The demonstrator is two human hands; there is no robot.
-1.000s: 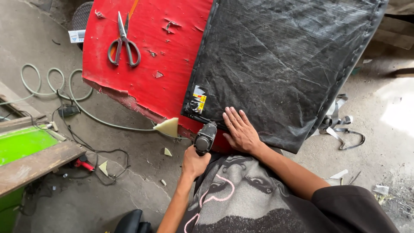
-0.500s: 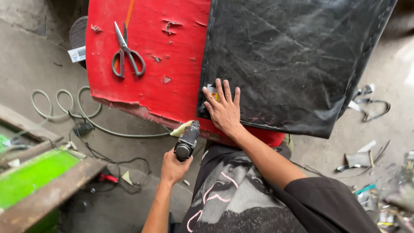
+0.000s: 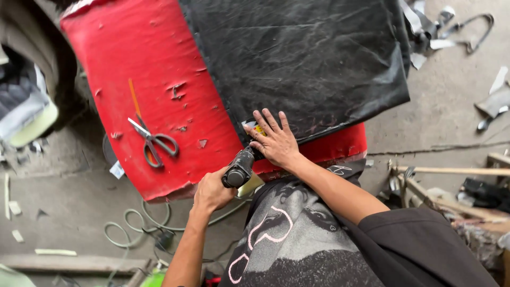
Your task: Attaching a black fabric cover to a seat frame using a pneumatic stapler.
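A red padded cushion [image 3: 159, 79] lies on the floor with a black sheet [image 3: 297, 58] spread over its right part. My right hand [image 3: 273, 141] lies flat with fingers apart on the near corner of the black sheet, beside a small yellow label [image 3: 259, 129]. My left hand [image 3: 212, 191] grips a black handheld power tool [image 3: 239, 169], whose nose points at the sheet's corner just left of my right hand. Grey-handled scissors [image 3: 151, 142] rest on the red cushion to the left, apart from both hands.
A pale hose [image 3: 138, 220] coils on the concrete floor below the cushion. Scraps of material and metal bits [image 3: 451, 32] lie at the upper right. Wooden sticks and clutter [image 3: 457, 175] stand at the right. A pale foam piece [image 3: 32, 125] lies at the left.
The view has swung, so the cushion sits more to the left. My left hand has brought the tool up against the sheet's corner beside my right hand, which still presses the sheet.
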